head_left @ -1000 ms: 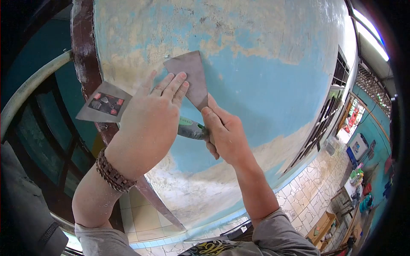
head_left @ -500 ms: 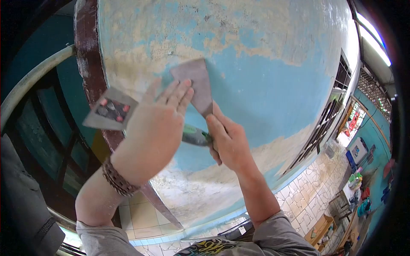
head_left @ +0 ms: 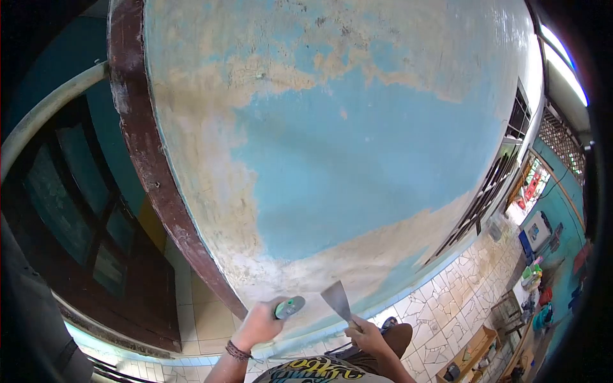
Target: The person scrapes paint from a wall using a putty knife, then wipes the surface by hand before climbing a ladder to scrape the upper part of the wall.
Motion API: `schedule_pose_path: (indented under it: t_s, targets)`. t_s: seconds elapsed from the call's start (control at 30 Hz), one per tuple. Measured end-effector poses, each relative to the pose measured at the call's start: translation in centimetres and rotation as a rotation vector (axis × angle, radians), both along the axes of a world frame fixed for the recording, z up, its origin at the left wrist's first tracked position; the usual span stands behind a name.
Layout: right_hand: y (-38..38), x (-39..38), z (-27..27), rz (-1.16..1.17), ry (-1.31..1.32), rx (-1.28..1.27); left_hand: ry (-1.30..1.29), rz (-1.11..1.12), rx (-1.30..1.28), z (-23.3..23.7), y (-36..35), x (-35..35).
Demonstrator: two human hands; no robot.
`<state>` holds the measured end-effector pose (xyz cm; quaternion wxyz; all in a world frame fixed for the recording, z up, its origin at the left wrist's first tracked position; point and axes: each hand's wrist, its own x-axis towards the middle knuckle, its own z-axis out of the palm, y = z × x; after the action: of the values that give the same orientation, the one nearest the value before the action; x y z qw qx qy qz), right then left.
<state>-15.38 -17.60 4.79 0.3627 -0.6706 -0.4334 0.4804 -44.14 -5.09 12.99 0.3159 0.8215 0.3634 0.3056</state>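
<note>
wall (head_left: pixel 357 159): rough, flaking paint | blade (head_left: pixel 336 299): matt metal | handle (head_left: pixel 289 307): plastic, probably

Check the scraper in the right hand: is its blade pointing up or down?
Up. The scraper rises from the right hand, its wide edge uppermost, leaning a little left, in front of the wall.

— What's worn on the arms?
— A dark braided bracelet (head_left: pixel 237 350) at the wrist of the left hand (head_left: pixel 258 325); both forearms are bare.
— And on the chest?
— A grey shirt (head_left: pixel 313 371) printed with yellow and black lettering.
</note>
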Motion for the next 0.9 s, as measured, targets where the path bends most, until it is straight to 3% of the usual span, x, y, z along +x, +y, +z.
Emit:
schedule_pose_path:
  t_s: [0.07,0.17,0.33,0.43,0.57,0.7,0.9]
  targets:
    - [-0.7,0.5,-0.7,-0.014,-0.045,0.016,0.037,0.152,-0.137,-3.3,-1.2,0.7]
    - [-0.8,0.7,-0.6,-0.035,-0.142,0.075,0.126,0.162,-0.044,-5.0,-1.3,0.8]
    - [0.5,1.5,-1.7,0.012,-0.378,0.239,0.063,0.201,-0.017,-2.8,0.4,2.4]
    - [0.3,1.2,-0.3,-0.066,-0.287,0.030,0.130,0.214,0.154,-1.1,1.6,2.8]
    - [-0.5,2.9,-4.7,-0.133,-0.230,0.013,0.203,0.269,0.394,4.7,2.1,3.0]
    - [-0.3,4.1,-5.2,-0.029,-0.222,-0.116,0.041,0.402,0.725,13.0,2.2,4.0]
    - [0.2,4.5,-3.4,0.103,-0.266,-0.068,0.422,0.483,1.037,22.2,5.3,5.4]
